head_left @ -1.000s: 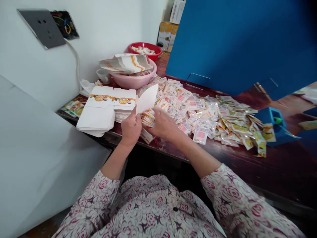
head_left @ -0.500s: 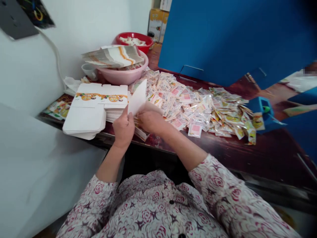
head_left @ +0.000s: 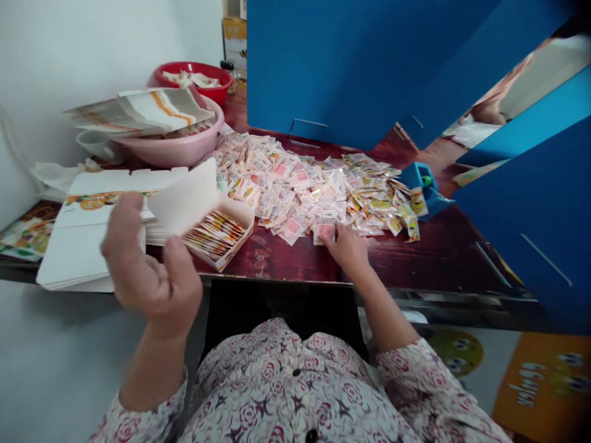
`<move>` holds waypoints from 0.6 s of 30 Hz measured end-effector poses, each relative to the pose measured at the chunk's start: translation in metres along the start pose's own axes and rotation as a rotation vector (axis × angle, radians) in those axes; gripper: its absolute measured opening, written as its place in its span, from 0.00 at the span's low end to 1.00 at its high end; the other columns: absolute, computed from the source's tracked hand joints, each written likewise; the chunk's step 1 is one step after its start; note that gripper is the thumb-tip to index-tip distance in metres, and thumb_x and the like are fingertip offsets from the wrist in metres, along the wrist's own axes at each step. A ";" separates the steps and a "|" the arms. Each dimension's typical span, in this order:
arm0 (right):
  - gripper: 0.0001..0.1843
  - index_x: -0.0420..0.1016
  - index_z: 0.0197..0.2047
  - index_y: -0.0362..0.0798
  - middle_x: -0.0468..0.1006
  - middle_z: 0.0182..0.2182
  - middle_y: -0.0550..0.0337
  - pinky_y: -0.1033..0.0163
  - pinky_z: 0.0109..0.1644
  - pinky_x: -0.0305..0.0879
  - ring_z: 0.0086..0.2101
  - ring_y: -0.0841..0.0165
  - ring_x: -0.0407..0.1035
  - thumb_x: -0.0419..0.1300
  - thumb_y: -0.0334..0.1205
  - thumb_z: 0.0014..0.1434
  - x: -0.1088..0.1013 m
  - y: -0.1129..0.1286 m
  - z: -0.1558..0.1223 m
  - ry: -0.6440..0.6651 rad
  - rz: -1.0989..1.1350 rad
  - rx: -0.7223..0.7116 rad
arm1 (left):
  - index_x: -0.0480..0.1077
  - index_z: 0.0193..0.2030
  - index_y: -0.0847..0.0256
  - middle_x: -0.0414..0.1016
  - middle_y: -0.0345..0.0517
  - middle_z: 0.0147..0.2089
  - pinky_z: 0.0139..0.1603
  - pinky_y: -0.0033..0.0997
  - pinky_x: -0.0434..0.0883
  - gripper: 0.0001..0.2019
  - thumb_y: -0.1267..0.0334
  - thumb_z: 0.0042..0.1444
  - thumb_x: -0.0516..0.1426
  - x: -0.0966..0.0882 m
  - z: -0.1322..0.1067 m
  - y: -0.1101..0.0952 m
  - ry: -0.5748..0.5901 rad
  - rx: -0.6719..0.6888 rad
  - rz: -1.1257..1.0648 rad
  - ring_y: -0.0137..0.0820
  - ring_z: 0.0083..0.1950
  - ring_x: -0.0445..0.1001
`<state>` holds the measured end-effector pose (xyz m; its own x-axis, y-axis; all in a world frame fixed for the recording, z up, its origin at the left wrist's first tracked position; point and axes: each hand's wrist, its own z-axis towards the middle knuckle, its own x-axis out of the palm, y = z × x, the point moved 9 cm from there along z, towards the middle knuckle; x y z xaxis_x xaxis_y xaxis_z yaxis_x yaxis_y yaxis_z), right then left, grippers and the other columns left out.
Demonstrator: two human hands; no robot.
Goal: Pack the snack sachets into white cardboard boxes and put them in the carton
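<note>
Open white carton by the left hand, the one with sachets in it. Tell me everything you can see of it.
The small carton is plain white card, open, its wide flap lid raised toward the left hand. Sachets printed in yellow, red and orange stand packed on edge inside. It sits angled on the dark red table top, apparently resting there, beside a stack of flat white carton blanks. Whether the hand touches the lid cannot be told.
</note>
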<state>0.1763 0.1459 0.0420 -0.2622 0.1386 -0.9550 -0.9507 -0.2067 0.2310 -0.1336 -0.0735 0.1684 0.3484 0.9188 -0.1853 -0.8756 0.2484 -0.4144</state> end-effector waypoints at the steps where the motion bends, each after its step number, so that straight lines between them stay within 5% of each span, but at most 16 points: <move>1: 0.22 0.75 0.52 0.40 0.80 0.45 0.38 0.51 0.50 0.68 0.47 0.51 0.74 0.62 0.48 0.60 0.005 -0.005 0.000 0.024 0.000 0.013 | 0.63 0.68 0.50 0.70 0.45 0.66 0.69 0.53 0.67 0.28 0.72 0.62 0.55 0.007 -0.003 -0.018 0.028 0.067 -0.047 0.43 0.68 0.68; 6: 0.09 0.77 0.39 0.46 0.82 0.34 0.53 0.60 0.41 0.69 0.36 0.62 0.75 0.60 0.42 0.60 0.009 -0.006 -0.006 0.044 0.316 0.054 | 0.67 0.64 0.54 0.76 0.51 0.60 0.64 0.42 0.73 0.23 0.74 0.63 0.56 0.088 -0.046 -0.062 0.477 0.077 -0.251 0.37 0.61 0.75; 10: 0.07 0.79 0.37 0.49 0.83 0.34 0.59 0.63 0.41 0.71 0.35 0.67 0.76 0.60 0.40 0.62 -0.002 0.032 -0.032 0.171 0.600 -0.268 | 0.56 0.70 0.61 0.64 0.63 0.70 0.66 0.50 0.70 0.31 0.68 0.61 0.59 0.136 -0.090 -0.068 0.719 0.062 -0.238 0.46 0.71 0.65; 13: 0.08 0.82 0.39 0.51 0.84 0.36 0.59 0.62 0.46 0.72 0.38 0.67 0.77 0.60 0.37 0.63 -0.005 0.061 -0.050 0.312 0.638 -0.477 | 0.69 0.60 0.62 0.78 0.58 0.56 0.57 0.47 0.76 0.19 0.69 0.62 0.58 0.158 -0.115 -0.061 0.892 0.028 -0.215 0.44 0.57 0.77; 15: 0.10 0.83 0.42 0.51 0.85 0.38 0.58 0.60 0.47 0.73 0.39 0.67 0.78 0.59 0.38 0.64 -0.003 0.066 -0.044 0.328 0.666 -0.463 | 0.75 0.46 0.60 0.82 0.50 0.42 0.48 0.41 0.78 0.08 0.69 0.64 0.56 0.164 -0.123 -0.050 0.965 -0.031 -0.203 0.39 0.45 0.81; 18: 0.14 0.81 0.51 0.50 0.84 0.46 0.54 0.57 0.52 0.73 0.45 0.64 0.78 0.57 0.40 0.66 0.000 0.064 -0.018 0.227 0.610 -0.366 | 0.76 0.39 0.59 0.82 0.46 0.37 0.44 0.36 0.76 0.08 0.67 0.65 0.55 0.164 -0.125 -0.040 1.005 -0.093 -0.241 0.36 0.40 0.79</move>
<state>0.1179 0.1150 0.0531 -0.6475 -0.2992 -0.7008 -0.5211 -0.4973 0.6937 0.0006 0.0283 0.0430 0.6665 0.1580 -0.7286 -0.7314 0.3279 -0.5980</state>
